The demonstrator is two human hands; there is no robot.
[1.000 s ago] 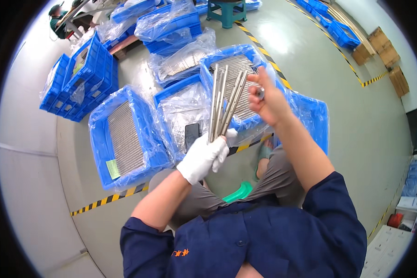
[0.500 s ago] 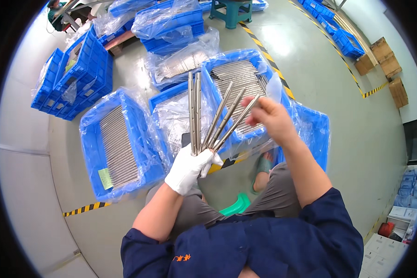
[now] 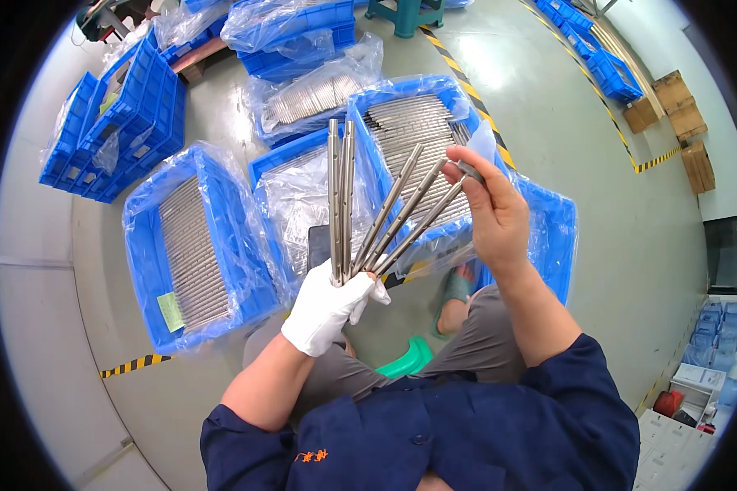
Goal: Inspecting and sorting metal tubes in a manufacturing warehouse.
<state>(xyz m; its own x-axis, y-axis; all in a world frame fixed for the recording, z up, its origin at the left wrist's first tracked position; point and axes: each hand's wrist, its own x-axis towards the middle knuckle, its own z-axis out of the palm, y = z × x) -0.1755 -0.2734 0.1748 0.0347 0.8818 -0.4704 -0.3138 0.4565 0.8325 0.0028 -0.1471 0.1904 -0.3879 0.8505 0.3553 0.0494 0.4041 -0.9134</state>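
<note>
My left hand (image 3: 329, 307), in a white glove, is closed round the lower ends of several shiny metal rods (image 3: 382, 211) with small holes along them. Some stand nearly upright; others fan out to the right. My bare right hand (image 3: 499, 211) is at the top ends of the fanned rods. Between its thumb and fingers is a small grey ring-like piece (image 3: 470, 170), close against the tip of the rightmost rod; whether it encircles that tip I cannot tell. Behind the rods, a blue crate (image 3: 360, 147) lined with clear plastic holds many similar rods.
At left stands another blue crate (image 3: 143, 270) of rods with a green paper slip (image 3: 170, 312). A middle crate (image 3: 262, 168) holds plastic film and a dark flat object (image 3: 318, 245). Blue crates are stacked (image 3: 143, 131) at far left. A green stool (image 3: 406, 16) stands at the back.
My right hand has gone from a blurred position beside the rod tips to pinching a small grey piece at the rightmost tip. The view has shifted slightly; my left hand keeps its grip.
</note>
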